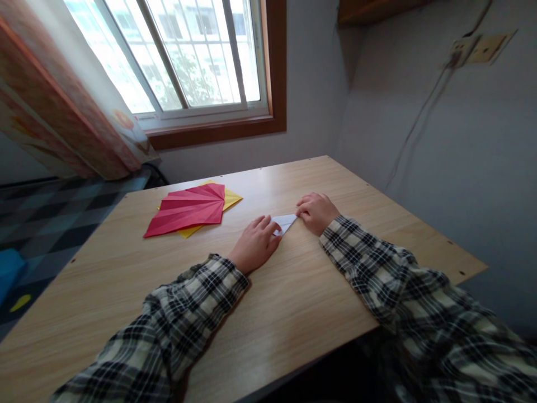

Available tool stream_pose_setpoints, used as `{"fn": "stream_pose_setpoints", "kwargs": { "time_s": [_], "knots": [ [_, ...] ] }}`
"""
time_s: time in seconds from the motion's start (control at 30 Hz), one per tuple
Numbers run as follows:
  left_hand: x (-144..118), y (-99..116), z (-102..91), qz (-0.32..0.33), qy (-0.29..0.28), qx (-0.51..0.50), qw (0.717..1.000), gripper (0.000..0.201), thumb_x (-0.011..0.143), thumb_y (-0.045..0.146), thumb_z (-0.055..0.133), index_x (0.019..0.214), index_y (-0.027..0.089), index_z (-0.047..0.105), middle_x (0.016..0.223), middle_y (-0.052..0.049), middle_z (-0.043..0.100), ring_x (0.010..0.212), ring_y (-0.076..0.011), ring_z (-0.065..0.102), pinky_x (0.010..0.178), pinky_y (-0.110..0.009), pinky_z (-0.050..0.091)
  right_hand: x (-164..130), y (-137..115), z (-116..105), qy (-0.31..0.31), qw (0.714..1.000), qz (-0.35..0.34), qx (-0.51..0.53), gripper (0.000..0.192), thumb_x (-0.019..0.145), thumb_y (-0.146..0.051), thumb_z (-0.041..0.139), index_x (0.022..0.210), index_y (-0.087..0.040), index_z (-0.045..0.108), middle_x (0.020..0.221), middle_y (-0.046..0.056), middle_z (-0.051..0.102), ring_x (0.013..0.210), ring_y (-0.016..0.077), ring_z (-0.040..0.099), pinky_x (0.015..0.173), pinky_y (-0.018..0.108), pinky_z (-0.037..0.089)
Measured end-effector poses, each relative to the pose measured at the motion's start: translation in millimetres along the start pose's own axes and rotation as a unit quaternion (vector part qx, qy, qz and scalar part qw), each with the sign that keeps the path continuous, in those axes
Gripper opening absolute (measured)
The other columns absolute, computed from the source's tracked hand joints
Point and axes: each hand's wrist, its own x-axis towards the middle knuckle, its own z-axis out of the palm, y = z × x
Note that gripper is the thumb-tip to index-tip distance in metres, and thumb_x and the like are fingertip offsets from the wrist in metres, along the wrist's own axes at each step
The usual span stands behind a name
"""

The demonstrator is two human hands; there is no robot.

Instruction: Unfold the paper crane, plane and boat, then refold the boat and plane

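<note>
A small piece of folded white paper (287, 222) lies on the wooden table, its right end narrowing to a point. My left hand (257, 240) rests over the paper's left part with bent fingers, holding it against the tabletop and hiding that side. At the pointed right corner, my right hand (318, 212) pinches the paper between thumb and curled fingers. Farther left lies a pleated red paper (191, 208) with creases fanning from its right edge. It sits on top of a yellow paper (232, 198), of which only corners show.
The wooden table (293, 313) reaches towards the wall below a window (197, 61). A curtain (71, 95) hangs at the left, above a checkered surface (54, 240). On the right wall, a cable (413, 126) runs down from a socket (478, 50).
</note>
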Motion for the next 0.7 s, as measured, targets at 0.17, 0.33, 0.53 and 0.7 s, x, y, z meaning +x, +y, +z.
{"fn": "stream_pose_setpoints", "kwargs": {
  "time_s": [0.17,0.33,0.53,0.7],
  "knots": [
    [-1,-1,0.8,0.004,0.003,0.001,1.0,0.021,0.097,0.029,0.048,0.11,0.02,0.063,0.121,-0.011,0.061,0.125,-0.0292,0.052,0.107,-0.048,0.045,0,-3,-2,-0.002,1.0,0.012,-0.019,0.022,0.086,-0.015,0.06,0.078,-0.023,0.079,0.107,0.004,0.076,0.11,0.0223,0.059,0.098,0.039,0.033],
    [-1,-2,1.1,0.004,0.004,-0.001,1.0,0.022,0.097,0.029,0.047,0.111,0.02,0.063,0.12,-0.011,0.061,0.125,-0.0293,0.052,0.107,-0.049,0.045,0,-4,-4,-0.005,0.999,0.034,-0.035,0.022,0.085,-0.014,0.059,0.078,-0.021,0.079,0.103,0.006,0.076,0.107,0.0239,0.06,0.096,0.04,0.035],
    [-1,-3,2.2,0.0,0.008,-0.007,1.0,0.023,0.096,0.029,0.048,0.111,0.021,0.063,0.123,-0.011,0.061,0.127,-0.029,0.051,0.109,-0.049,0.044,0,-4,3,0.012,0.999,-0.037,0.03,0.034,0.086,-0.011,0.055,0.112,-0.021,0.074,0.116,0.008,0.072,0.112,0.0238,0.059,0.099,0.04,0.039],
    [-1,-2,2.0,-0.003,0.011,-0.01,1.0,0.024,0.096,0.029,0.048,0.112,0.018,0.063,0.124,-0.013,0.062,0.127,-0.0293,0.052,0.109,-0.049,0.044,2,-1,18,-0.027,0.986,-0.137,0.087,0.031,0.086,-0.012,0.057,0.11,-0.021,0.075,0.119,0.007,0.071,0.116,0.023,0.058,0.102,0.04,0.042]
  ]
}}
